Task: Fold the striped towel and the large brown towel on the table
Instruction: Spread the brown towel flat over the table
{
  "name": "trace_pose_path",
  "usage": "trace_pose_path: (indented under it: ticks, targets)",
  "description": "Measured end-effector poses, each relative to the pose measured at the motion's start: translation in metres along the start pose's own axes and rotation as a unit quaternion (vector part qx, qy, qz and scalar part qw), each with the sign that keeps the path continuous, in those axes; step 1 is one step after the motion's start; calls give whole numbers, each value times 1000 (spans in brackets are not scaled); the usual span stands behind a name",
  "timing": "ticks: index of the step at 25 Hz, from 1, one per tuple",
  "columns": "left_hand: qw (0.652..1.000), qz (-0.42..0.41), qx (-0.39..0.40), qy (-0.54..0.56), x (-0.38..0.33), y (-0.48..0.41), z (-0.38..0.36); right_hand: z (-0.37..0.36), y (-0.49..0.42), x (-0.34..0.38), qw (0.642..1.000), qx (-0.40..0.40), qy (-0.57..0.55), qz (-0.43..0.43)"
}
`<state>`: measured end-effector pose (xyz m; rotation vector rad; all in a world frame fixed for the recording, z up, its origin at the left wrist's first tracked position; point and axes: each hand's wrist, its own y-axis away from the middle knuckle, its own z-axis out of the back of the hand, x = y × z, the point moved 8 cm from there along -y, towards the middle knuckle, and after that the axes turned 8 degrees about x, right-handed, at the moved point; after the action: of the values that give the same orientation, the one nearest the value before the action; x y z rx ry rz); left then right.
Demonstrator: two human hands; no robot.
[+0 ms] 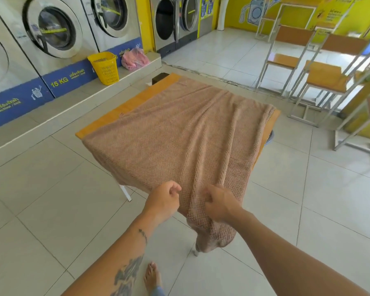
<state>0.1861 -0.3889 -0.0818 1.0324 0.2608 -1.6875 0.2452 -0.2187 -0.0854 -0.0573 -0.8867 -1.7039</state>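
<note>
The large brown towel (pixel 179 129) lies spread over most of the orange-topped table (pixel 124 105), wrinkled on its right side. Its near end droops over the table's front edge and hangs in a bunched fold. My right hand (pixel 219 202) pinches that hanging fold near the front edge. My left hand (pixel 165 199) hovers just left of it with fingers curled, close to the towel's edge; whether it holds any cloth is unclear. No striped towel is visible.
Washing machines (pixel 51 28) line the left wall on a raised step, with a yellow basket (pixel 104 67) and a pink bag (pixel 135 58) on it. Metal-framed chairs and tables (pixel 320 77) stand at the right. White tiled floor surrounds the table; my bare foot (pixel 152 276) is below.
</note>
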Motion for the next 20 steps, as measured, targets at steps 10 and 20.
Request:
trace_pose_path:
  ticks: [10, 20]
  targets:
    - [963, 10, 24, -270, 84, -92, 86, 20, -66, 16, 972, -19, 134, -193]
    - [999, 12, -29, -27, 84, -130, 184, 9, -134, 107, 993, 64, 30, -90]
